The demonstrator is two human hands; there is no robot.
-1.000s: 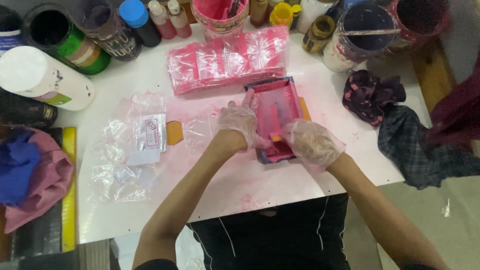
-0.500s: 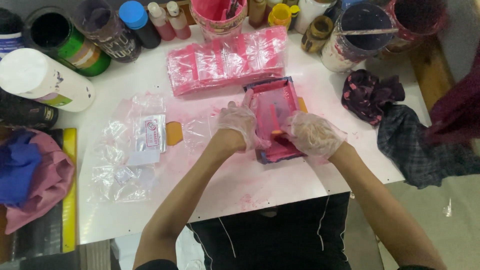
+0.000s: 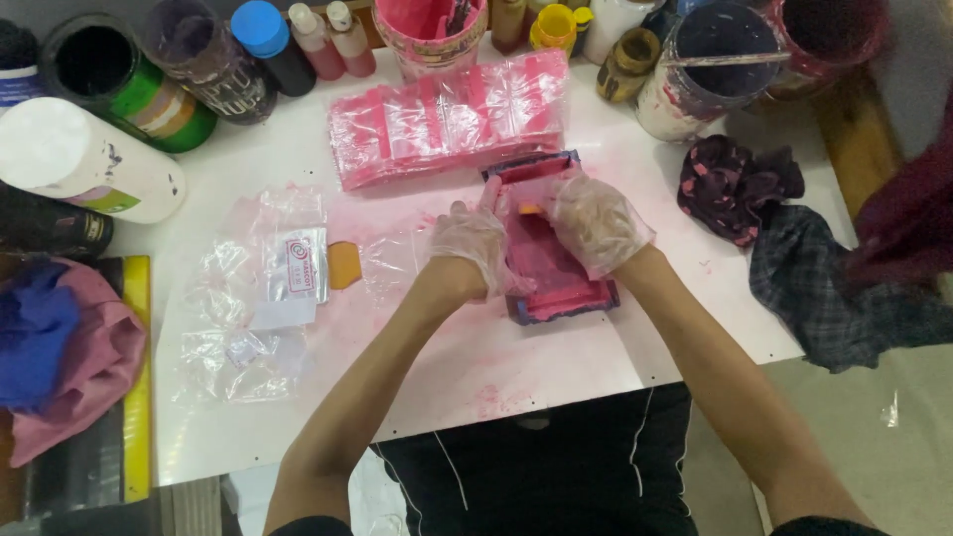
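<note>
Ink work is mid-pass, I judge: my left hand (image 3: 475,248) braces the near left edge of the small pink screen frame (image 3: 552,248) at the middle of the white table (image 3: 516,367), fingers curled. My right hand (image 3: 596,220) pinches an orange squeegee (image 3: 530,209) on the mesh. Next I'd need even pressure with the frame pinned flat.

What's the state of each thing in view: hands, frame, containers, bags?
left hand: gloved, on the frame's left edge
right hand: gloved, on the frame's upper part
pink frame: flat on table, ink-covered
pink bags: stacked flat
clear bags: loose, crumpled
black can: open
blue-capped bottle: capped
rags: crumpled, stained
</note>
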